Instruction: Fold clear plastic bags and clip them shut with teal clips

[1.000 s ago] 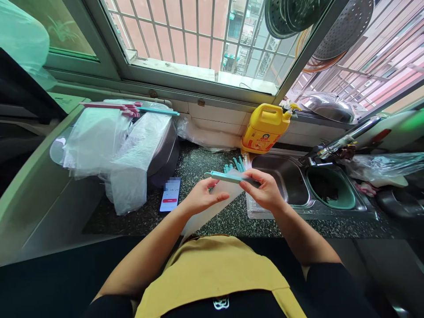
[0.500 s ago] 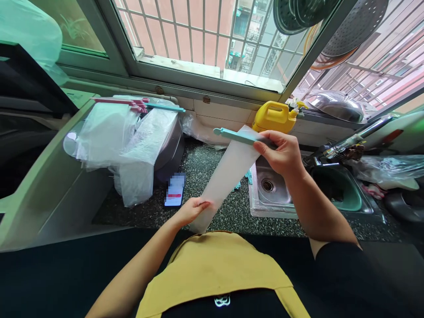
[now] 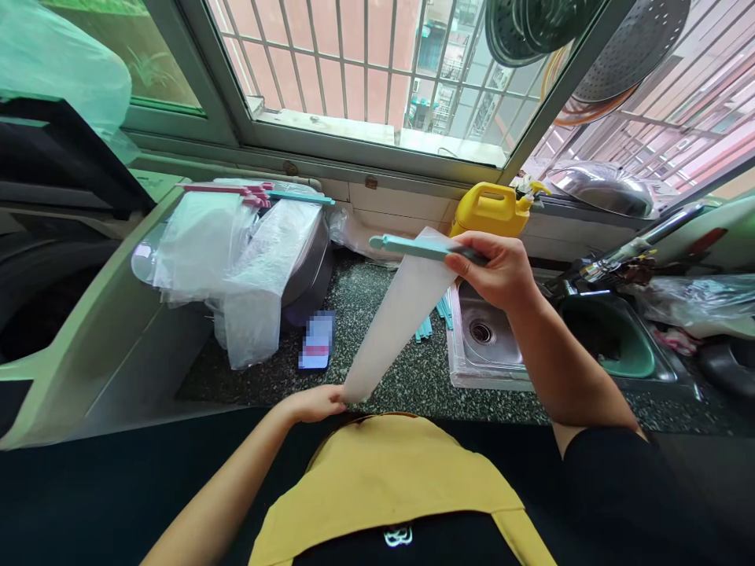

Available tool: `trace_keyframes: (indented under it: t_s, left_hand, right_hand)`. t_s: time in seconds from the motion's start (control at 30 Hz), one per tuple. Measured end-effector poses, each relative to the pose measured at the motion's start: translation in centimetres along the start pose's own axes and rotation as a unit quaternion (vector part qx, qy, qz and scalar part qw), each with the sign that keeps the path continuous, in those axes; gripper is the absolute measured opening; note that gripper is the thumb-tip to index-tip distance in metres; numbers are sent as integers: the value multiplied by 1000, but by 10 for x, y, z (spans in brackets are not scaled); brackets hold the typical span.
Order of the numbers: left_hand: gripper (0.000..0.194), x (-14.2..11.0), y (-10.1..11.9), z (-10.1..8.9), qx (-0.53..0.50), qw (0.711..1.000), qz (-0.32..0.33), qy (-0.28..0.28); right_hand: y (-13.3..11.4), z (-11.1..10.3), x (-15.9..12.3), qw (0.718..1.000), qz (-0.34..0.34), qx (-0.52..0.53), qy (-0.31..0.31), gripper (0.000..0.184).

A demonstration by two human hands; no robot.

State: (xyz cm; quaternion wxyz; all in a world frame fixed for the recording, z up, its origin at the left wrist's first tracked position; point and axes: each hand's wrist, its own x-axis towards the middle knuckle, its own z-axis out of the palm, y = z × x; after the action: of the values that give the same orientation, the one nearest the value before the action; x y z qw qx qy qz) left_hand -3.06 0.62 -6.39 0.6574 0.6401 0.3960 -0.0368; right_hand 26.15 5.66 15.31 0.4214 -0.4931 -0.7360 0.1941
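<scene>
Versus 0.5 s earlier: left hand (image 3: 312, 402) sits lower, fingers drawn together at the lower end of the plastic bag (image 3: 401, 322); actual pinch cannot be told. Right hand (image 3: 499, 271) closed around the right end of the teal sealing clip (image 3: 416, 247). Bag at frame centre: whitish, translucent, flat, slanting over tabletop (image 3: 413, 387), clip across its upper end.

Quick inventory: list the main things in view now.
Sink: one, steel, right
Basin: one, green, in sink
Jug: one, yellow, behind sink
Container: one, dark, left
Plastic bags: several, clear, over container
Pink clips: several, pink, on bags
Plastic sheet: one, whitish, centre
Phone: one, pale screen, left of sheet
Held clip: one, teal, near sheet's top
Loose clips: several, teal, beside sink
Left hand: one, bare, at sheet's lower end
Right hand: one, bare, holding clip
</scene>
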Motion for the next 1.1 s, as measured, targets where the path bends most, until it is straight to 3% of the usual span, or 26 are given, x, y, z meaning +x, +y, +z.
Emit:
trace_keyframes:
  t_s: [0.03,0.1,0.17,0.23,0.3,0.37,0.43,0.53,0.6,0.7,0.83,0.93,1.1]
  left_hand:
    - [53,-9,15,-13,17,999,0,30]
    - [55,-30,57,-39,0,988,86,129]
    - [55,-48,108,-60,-18,949,217,227]
    - [55,-59,157,-71,29,903,307,299]
    - [50,-60,195,-73,100,896,313,298]
    - [38,-55,217,-70,156,908,289,261]
    - [32,-48,224,-67,179,910,282,245]
    - [32,-43,221,-68,180,898,292,277]
    - [33,-44,220,-69,183,893,289,291]
    - [31,-49,223,-70,190,890,287,299]
    - [28,-56,230,-72,188,880,290,326]
    - [25,-60,233,-77,196,870,292,344]
    - [25,-64,230,-87,210,846,314,377]
  right_hand:
    - [-1,-1,0,1000,-4,-2,-25,15]
    - [-2,-1,1,996,-5,-2,-87,17]
    - [-4,3,2,990,-2,9,-141,18]
    - [-8,9,3,985,0,21,-171,18]
    - [-12,15,4,983,-1,29,-181,17]
    - [-14,17,5,985,-1,44,-167,18]
    - [-12,18,4,988,4,87,-128,26]
    - [1,23,-2,981,13,183,-70,47]
    - [14,34,-11,976,13,211,-56,47]
    - [31,61,-30,986,12,165,-31,38]
    - [54,100,-63,995,13,99,1,43]
    - [80,126,-96,998,25,47,-28,48]
    - [116,157,-160,967,113,-110,-198,44]
